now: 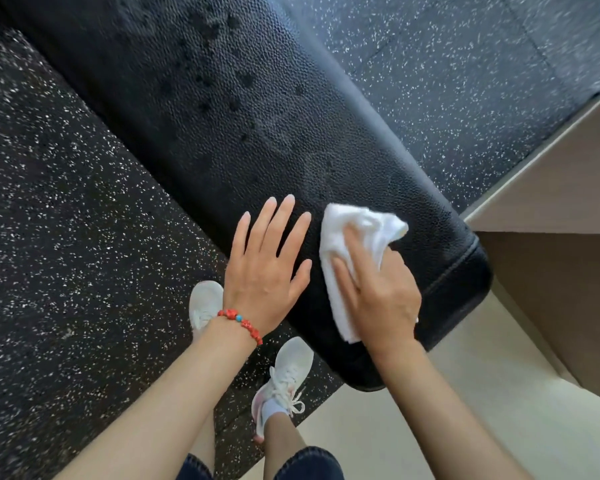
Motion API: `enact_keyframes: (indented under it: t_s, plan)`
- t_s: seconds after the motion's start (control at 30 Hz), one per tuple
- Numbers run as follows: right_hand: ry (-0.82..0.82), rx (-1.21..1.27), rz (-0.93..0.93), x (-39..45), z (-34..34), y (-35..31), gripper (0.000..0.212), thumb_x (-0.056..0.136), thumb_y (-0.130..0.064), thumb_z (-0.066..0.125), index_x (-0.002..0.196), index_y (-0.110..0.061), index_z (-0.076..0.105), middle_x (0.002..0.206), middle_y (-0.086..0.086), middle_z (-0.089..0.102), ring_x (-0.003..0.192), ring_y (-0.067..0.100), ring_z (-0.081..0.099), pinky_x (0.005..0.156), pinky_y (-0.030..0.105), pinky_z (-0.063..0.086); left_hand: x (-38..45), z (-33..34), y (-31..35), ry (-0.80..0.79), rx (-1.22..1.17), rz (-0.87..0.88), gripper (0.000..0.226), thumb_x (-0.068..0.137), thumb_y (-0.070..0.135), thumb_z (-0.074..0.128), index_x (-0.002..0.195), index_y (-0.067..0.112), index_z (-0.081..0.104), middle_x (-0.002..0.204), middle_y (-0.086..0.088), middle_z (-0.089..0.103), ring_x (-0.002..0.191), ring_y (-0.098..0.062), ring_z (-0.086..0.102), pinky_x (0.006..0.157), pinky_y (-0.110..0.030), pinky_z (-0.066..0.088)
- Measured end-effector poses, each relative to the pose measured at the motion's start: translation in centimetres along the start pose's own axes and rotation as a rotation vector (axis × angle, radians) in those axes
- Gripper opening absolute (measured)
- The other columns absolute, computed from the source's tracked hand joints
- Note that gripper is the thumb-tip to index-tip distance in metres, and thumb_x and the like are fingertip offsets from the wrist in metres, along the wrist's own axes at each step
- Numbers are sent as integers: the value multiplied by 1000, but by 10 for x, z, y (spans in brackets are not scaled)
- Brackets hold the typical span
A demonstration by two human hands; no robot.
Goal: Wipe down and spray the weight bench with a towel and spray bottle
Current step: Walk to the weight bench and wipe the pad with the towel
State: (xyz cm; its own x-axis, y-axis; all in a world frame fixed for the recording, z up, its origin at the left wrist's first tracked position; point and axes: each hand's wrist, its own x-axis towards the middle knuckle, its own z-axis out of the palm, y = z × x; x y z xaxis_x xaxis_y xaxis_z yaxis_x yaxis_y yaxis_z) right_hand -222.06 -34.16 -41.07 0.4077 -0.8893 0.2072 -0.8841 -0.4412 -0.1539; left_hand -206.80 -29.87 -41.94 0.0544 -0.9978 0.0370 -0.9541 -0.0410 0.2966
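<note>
A black padded weight bench (243, 126) runs diagonally from the top left to the lower right, with dark wet spray spots on its far half. My right hand (378, 289) presses a crumpled white towel (347, 244) flat onto the bench's near end. My left hand (267, 261) lies palm down on the pad just left of the towel, fingers spread, holding nothing; a red bead bracelet is on its wrist. No spray bottle is in view.
Black speckled rubber flooring (66, 202) surrounds the bench. A beige floor (465, 393) and a tan wall or box edge (551, 188) lie to the right. My two white sneakers (284, 375) stand beside the bench's near end.
</note>
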Motion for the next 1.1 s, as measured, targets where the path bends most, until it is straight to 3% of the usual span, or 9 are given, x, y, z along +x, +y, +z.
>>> enact_keyframes:
  t_s: [0.1,0.23,0.37,0.53,0.67,0.83,0.93,1.0,1.1]
  plan:
    - [0,-8,-50,-1,0,-2,37,90,-34,50,108,-7,67,55,11,46,44,25,45,39,29,36,0,-1,-9,51,-31,-66,50,88,27,47,134,8,45,144,-19,38,134,-33,31,110,-52,22]
    - [101,-122,-36,73,22,-13,34,85,-34,58,105,-9,69,56,14,54,46,27,53,40,28,39,3,2,-29,89,-17,-132,51,89,29,45,135,7,43,144,-19,36,135,-33,28,112,-48,15]
    - [11,14,126,145,40,-36,36,90,-37,54,118,-17,63,81,22,62,71,35,60,55,38,44,7,1,-40,63,17,-101,54,89,32,46,136,8,41,145,-18,35,136,-31,27,112,-49,17]
    - [126,-128,67,94,30,-39,35,86,-34,56,108,-10,67,61,16,56,49,28,54,40,28,39,9,-7,-43,14,7,-77,54,88,33,45,136,8,43,145,-18,36,136,-32,30,111,-49,20]
    - [-18,-86,49,39,13,-49,38,90,-35,48,112,-9,66,57,14,49,45,27,47,39,29,36,11,-17,-43,-12,-25,-73,53,87,31,45,134,6,46,143,-19,39,134,-34,33,109,-50,25]
    - [51,-176,-16,122,37,-55,33,88,-32,54,110,-9,63,62,20,58,51,29,56,42,30,41,21,-26,-60,37,-82,-68,51,87,28,47,133,5,47,143,-18,39,134,-34,33,110,-49,23]
    - [71,-40,121,180,51,-66,32,85,-30,62,103,-4,64,68,26,60,56,35,59,44,35,44,38,-32,-89,83,-69,-116,51,88,27,48,134,5,45,143,-18,38,135,-34,31,111,-49,20]
    - [83,-66,179,184,51,-70,32,85,-31,59,103,-5,64,65,25,59,53,35,58,41,34,44,53,-36,-110,110,-62,-160,50,89,26,47,134,4,44,143,-20,38,134,-36,31,111,-50,19]
    - [98,-207,58,135,47,-83,31,94,-24,42,114,-7,57,61,20,58,50,28,57,38,29,41,74,-44,-135,129,-77,-202,49,90,25,45,133,1,44,143,-23,37,134,-39,30,111,-50,18]
